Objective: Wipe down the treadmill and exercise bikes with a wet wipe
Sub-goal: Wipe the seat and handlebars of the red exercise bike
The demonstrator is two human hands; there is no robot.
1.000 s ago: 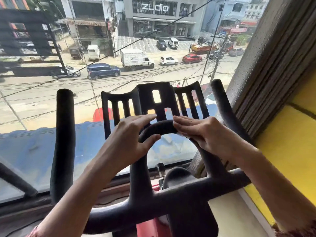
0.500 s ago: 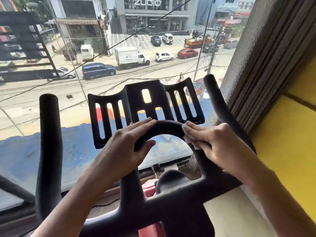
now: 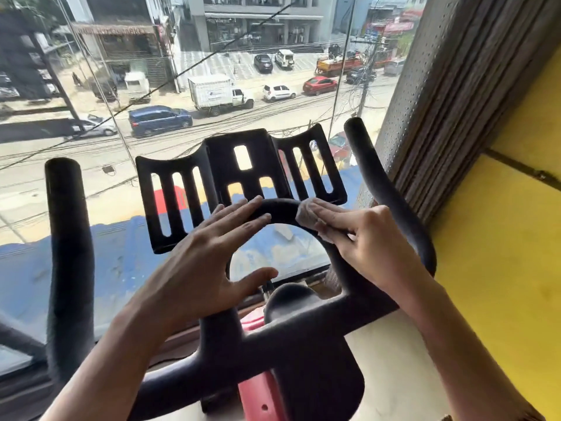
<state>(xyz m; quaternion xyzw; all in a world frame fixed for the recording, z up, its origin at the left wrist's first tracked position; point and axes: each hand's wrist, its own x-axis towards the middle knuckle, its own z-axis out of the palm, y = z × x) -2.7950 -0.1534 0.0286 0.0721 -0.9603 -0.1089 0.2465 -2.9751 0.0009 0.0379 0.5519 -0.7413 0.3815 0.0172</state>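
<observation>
The exercise bike's black handlebar fills the head view, with a curved centre loop (image 3: 279,208) under a slotted black device tray (image 3: 243,177). My right hand (image 3: 370,238) wraps a crumpled white wet wipe (image 3: 306,212) around the loop's right shoulder, fingers on top and thumb underneath. My left hand (image 3: 206,262) lies on the loop's left side with fingers stretched out flat and the thumb spread below the bar. The tall left horn (image 3: 68,238) and right horn (image 3: 373,171) stand free of both hands.
Just beyond the handlebar a large window (image 3: 151,132) looks down on a street. Folded grey blinds (image 3: 455,101) and a yellow wall (image 3: 501,268) close in the right side. The bike's red frame (image 3: 258,393) shows below the stem.
My right hand slid the wipe down the loop's right side, then back up toward the top. My left hand loosened its grip and its fingers now lie flat.
</observation>
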